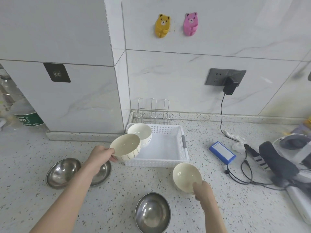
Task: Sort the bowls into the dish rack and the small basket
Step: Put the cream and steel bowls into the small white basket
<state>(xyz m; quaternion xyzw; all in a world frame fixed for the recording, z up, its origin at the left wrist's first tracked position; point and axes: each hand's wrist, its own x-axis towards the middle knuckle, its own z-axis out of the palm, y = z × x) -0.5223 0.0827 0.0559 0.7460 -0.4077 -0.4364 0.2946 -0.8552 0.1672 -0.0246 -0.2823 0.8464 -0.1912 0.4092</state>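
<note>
My left hand (pixel 101 156) grips a cream bowl with thin stripes (pixel 125 147) by its near rim, tilted over the left front corner of the white perforated basket (pixel 168 148). Inside the basket's back left corner sits a white bowl (pixel 140 132), stacked on another. My right hand (pixel 202 190) holds a plain cream bowl (pixel 186 175) by its near rim, just right of the basket's front. A wire dish rack (pixel 153 111) stands behind the basket against the wall. Three steel bowls rest on the counter: one at left (pixel 63 172), one under my left forearm (pixel 102 174), one at the front (pixel 152 213).
A blue battery pack (pixel 222 153) with black cables (pixel 242 174) lies right of the basket, fed by a charger (pixel 229 86) in the wall socket. Dark cloth and a white appliance (pixel 286 158) crowd the right edge. A paper cup (pixel 28 116) stands at far left.
</note>
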